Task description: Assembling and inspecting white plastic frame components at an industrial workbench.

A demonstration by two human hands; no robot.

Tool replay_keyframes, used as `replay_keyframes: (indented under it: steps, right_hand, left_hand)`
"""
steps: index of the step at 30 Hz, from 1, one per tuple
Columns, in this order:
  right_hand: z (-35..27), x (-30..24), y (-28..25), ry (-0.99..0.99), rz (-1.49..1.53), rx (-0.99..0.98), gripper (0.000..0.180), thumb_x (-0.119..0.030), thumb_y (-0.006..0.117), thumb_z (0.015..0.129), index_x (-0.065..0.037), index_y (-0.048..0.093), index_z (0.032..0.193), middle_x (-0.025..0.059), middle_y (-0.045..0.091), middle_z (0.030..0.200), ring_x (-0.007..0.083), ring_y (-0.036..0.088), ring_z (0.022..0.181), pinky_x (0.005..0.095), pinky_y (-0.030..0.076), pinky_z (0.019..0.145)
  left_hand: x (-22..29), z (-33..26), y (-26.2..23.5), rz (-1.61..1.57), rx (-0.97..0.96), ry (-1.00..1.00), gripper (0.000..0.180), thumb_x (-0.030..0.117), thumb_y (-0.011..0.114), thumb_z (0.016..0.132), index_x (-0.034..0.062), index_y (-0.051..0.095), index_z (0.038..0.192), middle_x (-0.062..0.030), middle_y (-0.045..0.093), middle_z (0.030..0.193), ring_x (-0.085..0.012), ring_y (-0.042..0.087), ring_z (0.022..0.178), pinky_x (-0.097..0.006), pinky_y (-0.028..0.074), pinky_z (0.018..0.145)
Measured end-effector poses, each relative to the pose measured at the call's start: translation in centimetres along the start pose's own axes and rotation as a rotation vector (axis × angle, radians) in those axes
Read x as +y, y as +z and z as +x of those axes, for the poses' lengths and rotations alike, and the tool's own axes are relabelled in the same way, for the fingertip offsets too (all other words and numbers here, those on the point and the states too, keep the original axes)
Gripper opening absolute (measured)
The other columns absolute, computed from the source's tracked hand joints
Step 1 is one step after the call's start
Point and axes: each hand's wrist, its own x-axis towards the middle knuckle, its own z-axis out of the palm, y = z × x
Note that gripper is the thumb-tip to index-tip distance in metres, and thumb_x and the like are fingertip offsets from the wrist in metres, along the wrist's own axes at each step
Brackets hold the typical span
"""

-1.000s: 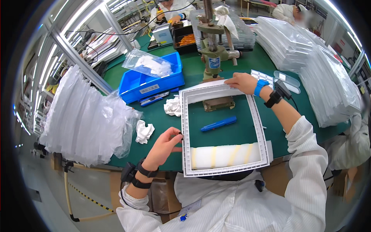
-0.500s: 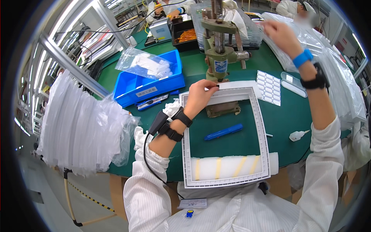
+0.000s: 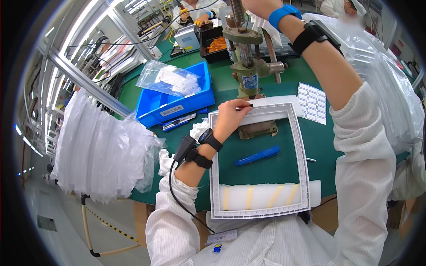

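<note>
I see the left hand resting on the far rail of the white frame, its fingers pinched together on a small dark piece right at the frame's top edge; what that piece is, I cannot tell. The frame lies flat on the green worktop, its near rail over a white foam roll with yellow stripes. The right hand runs up out of the picture above the press, so I cannot tell how its fingers stand.

My read on the frame: light, thin, hollow in the middle, likely to flex if lifted by one corner, so I judge two opposite rails the safest hold.

Just beyond the fingertips sits the press's base; to their right lies a sheet of small white rectangular labels. Below them, inside the frame, lies a blue pen. To their left a blue bin carries a clear bag of white parts and a white label on its front.
</note>
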Motion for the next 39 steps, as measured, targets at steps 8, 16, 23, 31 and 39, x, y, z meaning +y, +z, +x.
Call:
replay_keyframes:
  steps: [8, 16, 23, 31, 39]
  right_hand:
    - [-0.5, 6.0, 1.8, 0.285, 0.169, -0.232, 0.035, -0.039, 0.056, 0.092, -0.011, 0.075, 0.103, 0.0116, 0.073, 0.102, 0.0344, 0.069, 0.090, 0.0431, 0.053, 0.083]
    - [-8.5, -4.0, -7.5, 0.139, 0.654, 0.072, 0.025, -0.011, 0.049, 0.089, -0.003, 0.072, 0.093, 0.0042, 0.068, 0.085, 0.0110, 0.060, 0.080, 0.0249, 0.047, 0.071]
    - [-21.8, -7.9, -12.8, 0.056, 0.686, -0.087, 0.020, -0.001, 0.045, 0.076, 0.002, 0.065, 0.076, 0.0061, 0.061, 0.075, 0.0114, 0.053, 0.069, 0.0278, 0.046, 0.076]
    - [-29.0, -5.0, -9.4, -0.313, 0.541, -0.266, 0.012, 0.002, 0.050, 0.056, -0.006, 0.060, 0.057, 0.0056, 0.051, 0.056, 0.0275, 0.048, 0.058, 0.0387, 0.050, 0.084]
    - [-30.5, -3.3, -7.1, -0.466, 0.260, -0.617, 0.009, -0.002, 0.056, 0.060, -0.007, 0.053, 0.053, 0.0048, 0.050, 0.057, 0.0239, 0.053, 0.064, 0.0365, 0.045, 0.088]
  left_hand:
    - [0.7, 0.6, 1.1, 0.006, -0.046, 0.000, 0.022, 0.016, 0.077, 0.081, -0.0026, 0.074, 0.092, -0.0146, 0.074, 0.084, -0.0194, 0.071, 0.075, -0.030, 0.054, 0.070]
    - [-0.2, 0.4, 0.8, 0.053, 0.023, 0.021, 0.022, 0.016, 0.077, 0.080, -0.0016, 0.075, 0.092, -0.0164, 0.074, 0.085, -0.0233, 0.072, 0.074, -0.031, 0.055, 0.069]
    - [-0.2, 0.6, 1.6, 0.075, 0.011, 0.041, 0.022, 0.018, 0.077, 0.079, -0.0002, 0.076, 0.091, -0.0169, 0.074, 0.084, -0.0257, 0.072, 0.073, -0.032, 0.056, 0.069]
    - [0.2, 0.6, 1.6, 0.085, 0.016, 0.028, 0.025, 0.019, 0.078, 0.079, -0.0018, 0.075, 0.091, -0.0179, 0.073, 0.084, -0.0261, 0.072, 0.072, -0.032, 0.056, 0.069]
    - [0.5, 0.6, 1.7, 0.080, 0.007, -0.003, 0.027, 0.020, 0.078, 0.079, -0.0036, 0.074, 0.091, -0.0185, 0.073, 0.083, -0.0253, 0.071, 0.071, -0.032, 0.055, 0.068]
